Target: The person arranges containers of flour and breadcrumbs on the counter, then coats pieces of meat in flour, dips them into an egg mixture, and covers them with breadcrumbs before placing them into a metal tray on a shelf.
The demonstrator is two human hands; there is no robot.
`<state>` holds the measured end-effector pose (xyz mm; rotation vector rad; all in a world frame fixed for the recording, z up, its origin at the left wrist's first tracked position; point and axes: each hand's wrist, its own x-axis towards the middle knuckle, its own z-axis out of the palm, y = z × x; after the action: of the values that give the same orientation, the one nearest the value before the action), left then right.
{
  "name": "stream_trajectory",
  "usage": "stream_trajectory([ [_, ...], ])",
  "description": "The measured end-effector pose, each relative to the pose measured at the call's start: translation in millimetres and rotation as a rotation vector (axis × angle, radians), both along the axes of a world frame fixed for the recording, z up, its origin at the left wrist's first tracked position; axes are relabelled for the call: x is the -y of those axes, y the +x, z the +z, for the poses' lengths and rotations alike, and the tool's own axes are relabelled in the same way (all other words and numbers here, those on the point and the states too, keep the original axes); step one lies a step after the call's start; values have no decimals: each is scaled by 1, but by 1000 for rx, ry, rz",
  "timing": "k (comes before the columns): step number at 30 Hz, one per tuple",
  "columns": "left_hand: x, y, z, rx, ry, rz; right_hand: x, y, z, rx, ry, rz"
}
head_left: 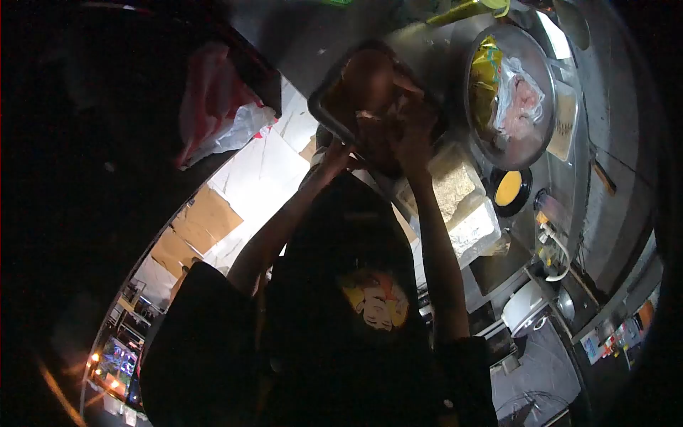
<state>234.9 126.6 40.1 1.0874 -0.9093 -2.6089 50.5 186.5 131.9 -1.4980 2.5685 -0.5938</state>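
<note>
A dark, rectangular, deep-sided tray (329, 117) is held in front of my body at the upper middle. Inside it lie a large rounded brown thing (368, 77) and some reddish-brown pieces, too dim to name. My left hand (336, 159) grips the tray's near left edge, its fingers bent around the rim. Over the right side of the tray, my right hand (415, 132) reaches in with curled fingers against the contents. Shadow hides its fingertips and whatever they hold.
Right of the tray, a large metal bowl (472, 107) holds a yellow packet and pale pink meat in plastic. Nearby are a black bowl of yellow liquid (508, 189) and a pale container (455, 188). A red-and-white plastic bag (220, 107) lies left.
</note>
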Motion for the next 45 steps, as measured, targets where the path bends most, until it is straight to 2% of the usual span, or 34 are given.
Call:
stream_trajectory([
  [2,5,-3,16,2,52,19,5,4,27,-101,-62,-21],
  [4,5,-4,22,39,91,7,-4,16,71,350,571,-194],
  [5,4,-2,21,38,98,6,-15,18,65,348,578,-197],
  [8,5,-3,15,-42,62,31,-50,21,27,392,432,-84],
  [10,4,-1,14,-85,51,52,-51,25,19,181,245,51],
  [11,5,-2,19,-85,53,45,-56,24,12,181,246,44],
  [13,9,-3,28,-51,46,21,-61,16,-2,-126,166,200],
  [17,10,-1,29,-32,23,-9,-58,3,-5,-92,89,279],
  [19,7,2,20,-157,45,15,-45,-4,6,-9,-12,432],
  [20,7,3,20,-157,43,12,-35,-7,20,-10,-13,430],
  [22,10,3,25,-12,67,-66,-16,-9,46,28,38,571],
  [23,9,4,29,-13,65,-73,-20,-11,36,26,37,564],
  [25,5,5,36,-167,61,87,-27,-19,10,39,8,592],
  [26,7,3,31,-172,60,81,-24,-21,9,33,8,587],
  [28,10,1,17,-109,101,-25,-18,-19,9,205,365,312],
  [29,9,0,24,-111,100,-30,-18,-20,15,203,363,308],
  [31,11,-2,39,-148,31,73,-18,-23,27,309,323,264],
  [35,10,-2,29,-85,6,38,-3,-27,101,236,103,207],
  [37,8,-4,38,-69,143,141,0,-27,124,157,-210,145],
  [38,5,-2,4,30,8,43,-3,-30,127,141,-208,121],
  [40,7,2,7,-86,-79,-23,-12,-38,131,76,-259,159],
  [41,5,10,21,-115,-38,7,-20,-37,136,60,-252,128],
  [43,9,7,38,32,115,-32,-40,-34,151,186,-192,14],
  [44,7,12,10,-91,42,-74,-46,-35,154,155,-165,-14],
  [45,15,9,15,26,20,-164,-53,-32,160,193,-150,-81],
])
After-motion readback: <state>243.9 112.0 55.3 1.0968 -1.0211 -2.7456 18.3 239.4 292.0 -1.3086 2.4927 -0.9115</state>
